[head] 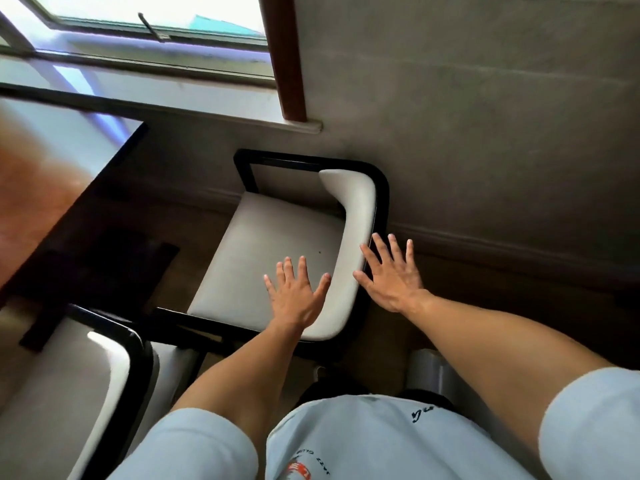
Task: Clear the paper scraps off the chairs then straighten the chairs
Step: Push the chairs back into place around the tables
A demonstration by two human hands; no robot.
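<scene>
Head view: a white-cushioned chair (pixel 277 244) is reached for by two spread, empty hands.

Ahead of and left of both hands, the dark table (pixel 79 209) is seen, with a second chair (pixel 69 375) below the left forearm. The near chair lies directly under the hands; no paper scraps can be made out on its seat, only a tiny dark speck. The padded backrest (pixel 353 237) runs between the hands. The left hand (pixel 298 296) is held flat over the seat; the right hand (pixel 393 271) is splayed against the backrest's outer edge, nothing gripped. The black frame is judged stiff and fairly heavy, the upholstery smooth and yielding, so the backrest rim is best grasped.
</scene>
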